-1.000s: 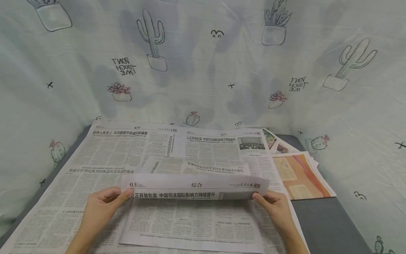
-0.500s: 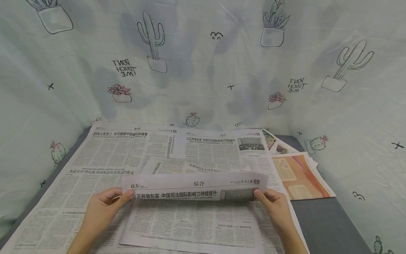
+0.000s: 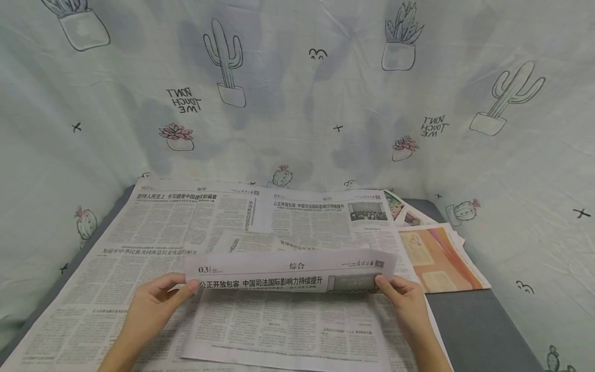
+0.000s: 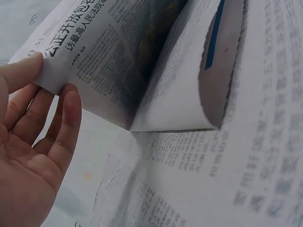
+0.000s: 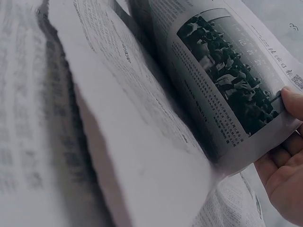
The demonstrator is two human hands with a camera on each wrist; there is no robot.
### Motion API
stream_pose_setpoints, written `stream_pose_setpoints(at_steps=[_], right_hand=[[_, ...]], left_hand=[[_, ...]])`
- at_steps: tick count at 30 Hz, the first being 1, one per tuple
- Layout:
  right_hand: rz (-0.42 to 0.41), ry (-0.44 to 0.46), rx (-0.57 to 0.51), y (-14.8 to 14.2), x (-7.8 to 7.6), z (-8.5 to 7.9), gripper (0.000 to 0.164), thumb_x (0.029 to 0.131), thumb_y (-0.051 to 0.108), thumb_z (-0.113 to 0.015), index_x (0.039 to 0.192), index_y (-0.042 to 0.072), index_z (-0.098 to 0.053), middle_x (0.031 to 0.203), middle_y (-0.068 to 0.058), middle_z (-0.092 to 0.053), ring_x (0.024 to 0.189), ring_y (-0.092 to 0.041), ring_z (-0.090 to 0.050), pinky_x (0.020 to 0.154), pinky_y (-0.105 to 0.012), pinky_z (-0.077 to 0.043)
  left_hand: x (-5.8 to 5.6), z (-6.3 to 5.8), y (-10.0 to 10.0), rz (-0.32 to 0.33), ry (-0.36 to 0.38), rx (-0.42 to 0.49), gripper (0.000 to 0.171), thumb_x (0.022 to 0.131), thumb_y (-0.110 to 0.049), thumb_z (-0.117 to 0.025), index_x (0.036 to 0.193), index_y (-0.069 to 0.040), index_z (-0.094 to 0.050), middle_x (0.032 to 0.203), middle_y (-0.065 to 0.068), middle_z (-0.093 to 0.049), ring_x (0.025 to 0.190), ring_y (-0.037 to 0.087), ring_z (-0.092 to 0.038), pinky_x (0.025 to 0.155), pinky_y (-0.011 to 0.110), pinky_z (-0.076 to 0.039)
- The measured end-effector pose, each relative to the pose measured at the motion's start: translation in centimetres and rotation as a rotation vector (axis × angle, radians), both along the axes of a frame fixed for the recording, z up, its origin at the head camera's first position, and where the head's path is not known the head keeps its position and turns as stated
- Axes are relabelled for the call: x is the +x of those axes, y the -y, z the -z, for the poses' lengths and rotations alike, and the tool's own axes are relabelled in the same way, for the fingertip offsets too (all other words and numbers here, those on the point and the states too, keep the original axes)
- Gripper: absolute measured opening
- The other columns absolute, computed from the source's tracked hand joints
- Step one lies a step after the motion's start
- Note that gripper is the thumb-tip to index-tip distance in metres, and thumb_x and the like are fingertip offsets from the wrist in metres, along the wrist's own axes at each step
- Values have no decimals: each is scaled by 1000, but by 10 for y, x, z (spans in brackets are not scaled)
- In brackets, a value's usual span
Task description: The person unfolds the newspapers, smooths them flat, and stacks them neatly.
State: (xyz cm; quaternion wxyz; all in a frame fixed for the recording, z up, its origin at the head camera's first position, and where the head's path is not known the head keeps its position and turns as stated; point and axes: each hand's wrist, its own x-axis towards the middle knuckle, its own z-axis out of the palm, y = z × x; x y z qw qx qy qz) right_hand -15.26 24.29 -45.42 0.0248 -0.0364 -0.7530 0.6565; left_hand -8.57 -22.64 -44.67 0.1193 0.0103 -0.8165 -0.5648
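A folded newspaper (image 3: 288, 325) lies in front of me, its far edge lifted and curled toward me in a strip headed 03. My left hand (image 3: 155, 305) pinches the left corner of that strip between thumb and fingers. At the other end, my right hand (image 3: 409, 302) pinches the right corner the same way. The left wrist view has the left hand (image 4: 38, 142) with its thumb on the printed face and fingers behind. In the right wrist view the right hand (image 5: 286, 175) holds the edge beside a crowd photo (image 5: 227, 75). Loose layers bulge out below the strip.
Beneath the folded paper an opened newspaper sheet (image 3: 153, 222) spreads over most of the grey table (image 3: 479, 320). Orange printed sheets (image 3: 441, 258) and other colourful papers lie at the right. A cactus-patterned cloth (image 3: 288, 103) hangs behind and at both sides.
The lifted strip has shifted slightly to the right, with both hands still holding its corners. The left end of the folded newspaper has moved right as well.
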Motion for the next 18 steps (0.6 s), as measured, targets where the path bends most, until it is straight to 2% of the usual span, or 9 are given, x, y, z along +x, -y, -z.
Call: stream_pose_setpoints(at_steps=[5,11,15,18], right_hand=[[3,-4,-10,1,1,-3,37,94,17,-70,117,-11,-65,106,-1,-72,99,-11,-65,82,-22,-50],[24,-30,-31,4,3,-10,32,93,13,-70,109,-14,-67,96,-4,-74,91,-11,-64,77,-24,-51],[40,-12,-9,6,5,-16,32,93,15,-71,108,-14,-69,94,-2,-73,89,-9,-62,75,-24,-51],[28,1,27,7,5,-23,34,94,19,-71,108,-12,-70,94,-2,-73,92,-9,-62,76,-24,-51]], left_hand=[[1,-4,-3,-35,8,-6,13,92,-18,-73,92,-6,-74,101,7,-72,81,25,-71,71,24,-55],[6,-16,-7,-150,-13,-66,14,88,-19,-77,88,-6,-74,91,1,-72,74,21,-69,65,21,-54],[10,-25,-9,-210,23,-117,20,87,-27,-78,90,-7,-75,89,-1,-73,75,16,-69,65,19,-52],[11,-35,-8,-232,55,-159,25,87,-34,-77,92,-9,-76,88,-2,-73,76,12,-68,66,18,-51]])
